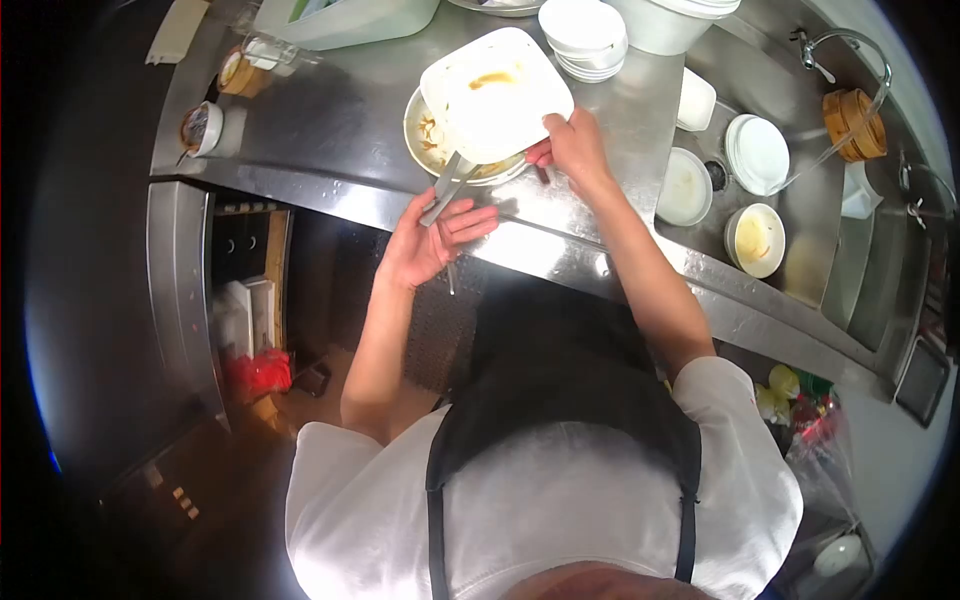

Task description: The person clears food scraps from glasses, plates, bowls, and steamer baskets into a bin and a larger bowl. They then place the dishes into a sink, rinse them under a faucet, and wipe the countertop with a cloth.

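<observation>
My right hand [578,150] grips the lower right corner of a square white dish [505,105], its thumb on the inner face. A streak of brown sauce marks the dish, which is held tilted over a round white bowl [412,138] with food scraps inside. Between thumb and fingers of my left hand [432,238] is a flat metal utensil [447,192] with two strip-like parts, pointing up at the dish's lower edge. The other left fingers are stretched out. A thin metal end [451,278] shows below that palm.
Stacked white bowls [585,35] and a white bucket [662,25] stand behind on the steel counter [340,120]. A pale green tub [350,25] is at the back left. To the right, the sink holds a white plate stack [757,152] and a soiled bowl [755,242], near a faucet [850,38].
</observation>
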`<state>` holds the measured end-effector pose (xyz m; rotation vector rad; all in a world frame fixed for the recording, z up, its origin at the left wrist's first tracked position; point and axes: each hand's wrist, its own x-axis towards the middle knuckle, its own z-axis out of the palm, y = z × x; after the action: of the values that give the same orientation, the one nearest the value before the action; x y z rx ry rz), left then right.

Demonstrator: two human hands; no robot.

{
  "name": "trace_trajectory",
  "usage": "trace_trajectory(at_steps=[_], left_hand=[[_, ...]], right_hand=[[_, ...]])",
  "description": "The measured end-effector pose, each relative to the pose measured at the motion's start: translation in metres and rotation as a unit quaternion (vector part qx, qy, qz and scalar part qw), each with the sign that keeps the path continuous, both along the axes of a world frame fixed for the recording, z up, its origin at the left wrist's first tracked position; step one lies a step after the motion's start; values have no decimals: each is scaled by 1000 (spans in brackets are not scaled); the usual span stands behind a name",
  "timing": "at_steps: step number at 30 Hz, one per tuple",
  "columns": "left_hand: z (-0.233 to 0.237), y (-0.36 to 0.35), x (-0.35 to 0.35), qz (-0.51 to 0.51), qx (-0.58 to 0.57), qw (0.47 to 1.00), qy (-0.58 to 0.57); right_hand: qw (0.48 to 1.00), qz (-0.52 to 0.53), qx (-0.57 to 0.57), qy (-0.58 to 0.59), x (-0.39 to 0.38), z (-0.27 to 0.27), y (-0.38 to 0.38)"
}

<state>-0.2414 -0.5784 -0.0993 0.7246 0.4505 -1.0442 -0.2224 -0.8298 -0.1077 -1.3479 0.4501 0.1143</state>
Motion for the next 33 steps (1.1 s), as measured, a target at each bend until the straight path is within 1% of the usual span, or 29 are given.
trace_trajectory(at_steps=[1, 5, 6, 9, 10, 11, 12, 13, 14, 15, 17, 19, 21, 23, 24, 25, 26, 27, 28, 29, 30, 31, 33], left_hand=[[0, -7, -7, 4, -17, 1000, -12], [-6, -39, -30, 64, -56, 996, 10], [-9, -45, -35, 60, -32, 998, -6], [-8, -58, -52, 102, 50, 993, -41], [2, -60, -56, 119, 75, 990, -8], [-1, -49, -60, 83, 97, 991, -43], [9, -44, -69, 92, 181, 977, -60], [17, -40, -77, 94, 297, 942, -128], [23, -37, -81, 68, 386, 897, -205], [28, -29, -82, 48, 411, 875, -249], [46, -28, -75, 79, 473, 831, -283], [62, -46, -56, 109, 522, 784, -317], [63, -75, -21, 37, 565, 723, -396], [41, -100, 22, -89, 645, 586, -482], [37, -117, 35, -154, 692, 532, -463], [34, -133, 44, -218, 732, 473, -439], [27, -143, 52, -235, 745, 452, -430], [15, -150, 57, -253, 758, 431, -419], [8, -156, 59, -270, 771, 409, -406], [9, -164, 58, -292, 769, 407, -397], [13, -171, 54, -315, 767, 403, -387], [15, -175, 53, -337, 766, 398, -376], [4, -166, 57, -340, 761, 408, -372]], right_hand=[[1000, -5, 22, -11, -8, -1, 0], [996, -19, 89, -27, -60, 2, -33], [994, -33, 101, -16, -76, 2, -46], [986, -93, 138, 7, -123, 2, -91], [985, -123, 117, 37, -136, -3, -111], [981, -154, 96, 66, -149, -13, -134], [975, -183, 80, 98, -161, -27, -162], [967, -211, 64, 129, -172, -44, -194], [957, -252, 50, 133, -181, -63, -229], [947, -290, 36, 137, -187, -80, -263], [923, -372, -35, 96, -186, -104, -330], [862, -494, -20, 111, -165, -133, -403], [876, -464, -115, 68, -146, -147, -448], [894, -410, -165, 76, -129, -154, -469], [901, -378, -160, 144, -114, -180, -494], [910, -307, -240, 139, -108, -190, -492], [916, -319, -206, 129, -96, -196, -480], [934, -290, -178, 112, -87, -213, -474], [939, -274, -144, 153, -71, -237, -473], [947, -265, -109, 145, -64, -233, -450], [951, -245, -103, 161, -50, -254, -443], [954, -210, -64, 206, -40, -256, -429], [953, -207, -45, 217, -23, -264, -399]])
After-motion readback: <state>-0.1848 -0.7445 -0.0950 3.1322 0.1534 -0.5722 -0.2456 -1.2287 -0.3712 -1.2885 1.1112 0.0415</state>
